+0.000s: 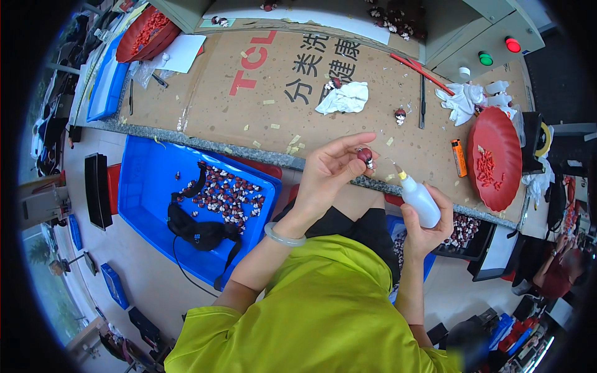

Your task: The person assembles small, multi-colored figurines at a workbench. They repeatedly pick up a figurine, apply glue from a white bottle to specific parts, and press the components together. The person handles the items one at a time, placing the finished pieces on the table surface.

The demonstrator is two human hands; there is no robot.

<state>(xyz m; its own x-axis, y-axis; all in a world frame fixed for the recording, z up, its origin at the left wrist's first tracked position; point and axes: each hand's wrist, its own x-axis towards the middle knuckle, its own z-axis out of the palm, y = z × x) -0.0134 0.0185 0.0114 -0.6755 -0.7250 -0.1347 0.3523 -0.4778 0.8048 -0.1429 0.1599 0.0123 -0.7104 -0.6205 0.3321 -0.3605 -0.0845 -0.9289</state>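
My left hand (333, 168) pinches a small dark-red and white figurine (365, 157) between thumb and fingertips, above the bench's front edge. My right hand (430, 219) is wrapped round a white squeeze bottle (420, 204) with a yellow collar and a thin needle tip. The tip points up and left toward the figurine, with a gap between them. A similar figurine (400, 116) stands on the cardboard beyond my hands. Another figurine (336, 82) lies against a crumpled white tissue (350, 98).
Cardboard (217, 93) covers the bench. At right are a red plate (509, 143) with small red pieces and an orange box (459, 158). A red basket (127, 46) sits far left. Left of my legs, a blue bin (140, 186) holds many figurines and a black bag (199, 230).
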